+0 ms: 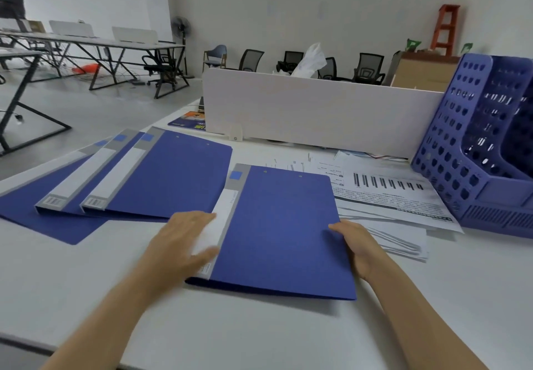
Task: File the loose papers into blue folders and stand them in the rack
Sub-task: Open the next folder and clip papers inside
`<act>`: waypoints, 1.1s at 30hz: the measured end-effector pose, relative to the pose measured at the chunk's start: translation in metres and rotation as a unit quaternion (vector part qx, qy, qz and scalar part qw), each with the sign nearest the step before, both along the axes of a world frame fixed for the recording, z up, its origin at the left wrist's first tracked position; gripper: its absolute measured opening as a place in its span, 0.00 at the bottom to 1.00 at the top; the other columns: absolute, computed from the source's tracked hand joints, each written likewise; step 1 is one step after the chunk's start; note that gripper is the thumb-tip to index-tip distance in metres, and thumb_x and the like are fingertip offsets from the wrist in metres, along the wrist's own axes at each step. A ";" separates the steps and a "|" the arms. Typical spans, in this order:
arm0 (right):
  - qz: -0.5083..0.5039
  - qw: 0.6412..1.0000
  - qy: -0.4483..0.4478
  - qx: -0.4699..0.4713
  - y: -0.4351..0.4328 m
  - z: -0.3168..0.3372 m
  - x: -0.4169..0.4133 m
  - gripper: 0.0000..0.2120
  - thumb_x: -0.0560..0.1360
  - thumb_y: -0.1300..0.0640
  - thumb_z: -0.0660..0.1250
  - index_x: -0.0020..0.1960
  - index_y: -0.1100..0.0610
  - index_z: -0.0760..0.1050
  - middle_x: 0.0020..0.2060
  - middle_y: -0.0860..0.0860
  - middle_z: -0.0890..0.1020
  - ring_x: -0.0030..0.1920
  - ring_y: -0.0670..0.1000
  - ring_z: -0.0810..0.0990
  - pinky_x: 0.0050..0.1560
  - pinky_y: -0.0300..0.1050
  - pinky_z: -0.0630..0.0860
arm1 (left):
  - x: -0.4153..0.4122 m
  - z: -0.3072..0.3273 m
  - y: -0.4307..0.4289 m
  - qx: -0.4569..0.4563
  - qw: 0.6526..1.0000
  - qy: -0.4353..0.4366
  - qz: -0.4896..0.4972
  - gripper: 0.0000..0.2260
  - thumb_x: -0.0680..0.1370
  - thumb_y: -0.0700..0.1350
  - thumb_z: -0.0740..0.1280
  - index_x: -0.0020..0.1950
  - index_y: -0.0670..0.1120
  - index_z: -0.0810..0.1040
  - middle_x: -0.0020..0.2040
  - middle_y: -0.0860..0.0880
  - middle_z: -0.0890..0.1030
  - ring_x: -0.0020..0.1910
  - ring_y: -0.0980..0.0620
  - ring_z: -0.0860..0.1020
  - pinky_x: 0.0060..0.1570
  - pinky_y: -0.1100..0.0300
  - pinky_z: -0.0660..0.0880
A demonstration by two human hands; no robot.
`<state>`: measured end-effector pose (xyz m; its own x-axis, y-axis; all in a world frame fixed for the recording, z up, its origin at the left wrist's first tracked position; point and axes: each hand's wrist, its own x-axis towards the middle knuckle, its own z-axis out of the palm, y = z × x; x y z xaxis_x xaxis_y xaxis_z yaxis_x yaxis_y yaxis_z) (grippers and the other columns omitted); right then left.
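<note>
A closed blue folder (282,231) lies flat on the white desk (259,338) right in front of me. My left hand (181,242) grips its grey-and-white spine, thumb and fingers curled round the edge. My right hand (356,242) holds the folder's right edge, fingers tucked under it. Loose printed papers (398,205) lie spread to the right, partly under the folder. The blue perforated rack (467,150) stands at the far right. Three more blue folders (161,176) overlap in a fan at the left.
A white divider panel (317,110) runs across the back of the desk. A colourful booklet (190,121) lies by its left end. Beyond are office chairs, long tables and a red stepladder.
</note>
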<state>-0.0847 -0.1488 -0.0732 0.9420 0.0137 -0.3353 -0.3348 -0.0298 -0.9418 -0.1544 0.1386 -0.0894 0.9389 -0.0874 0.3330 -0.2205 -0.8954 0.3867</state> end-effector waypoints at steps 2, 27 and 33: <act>-0.014 1.000 -0.006 0.010 0.001 -0.001 -0.001 0.07 0.77 0.63 0.59 0.44 0.59 0.75 0.36 0.53 0.80 0.35 0.53 0.77 0.35 0.42 0.72 | 0.000 -0.011 -0.008 0.168 0.983 -0.045 -0.062 0.34 0.72 0.72 0.44 0.64 0.50 0.70 0.61 0.51 0.75 0.61 0.54 0.66 0.59 0.58 0.63; 0.038 0.996 -0.070 0.040 0.007 -0.006 -0.009 0.21 0.75 0.69 0.60 0.64 0.52 0.70 0.47 0.52 0.83 0.36 0.52 0.84 0.36 0.43 0.80 | -0.003 0.010 -0.020 -0.503 0.856 -0.070 0.097 0.13 0.82 0.47 0.52 0.49 0.45 0.74 0.47 0.47 0.74 0.49 0.56 0.72 0.50 0.72 0.69; 0.075 0.992 -0.097 0.031 0.006 -0.008 -0.008 0.28 0.75 0.73 0.57 0.64 0.44 0.69 0.48 0.49 0.83 0.43 0.54 0.83 0.44 0.46 0.81 | 0.009 0.016 -0.004 -0.744 0.643 -0.066 0.168 0.15 0.81 0.57 0.50 0.59 0.55 0.70 0.55 0.57 0.77 0.55 0.52 0.76 0.58 0.55 0.70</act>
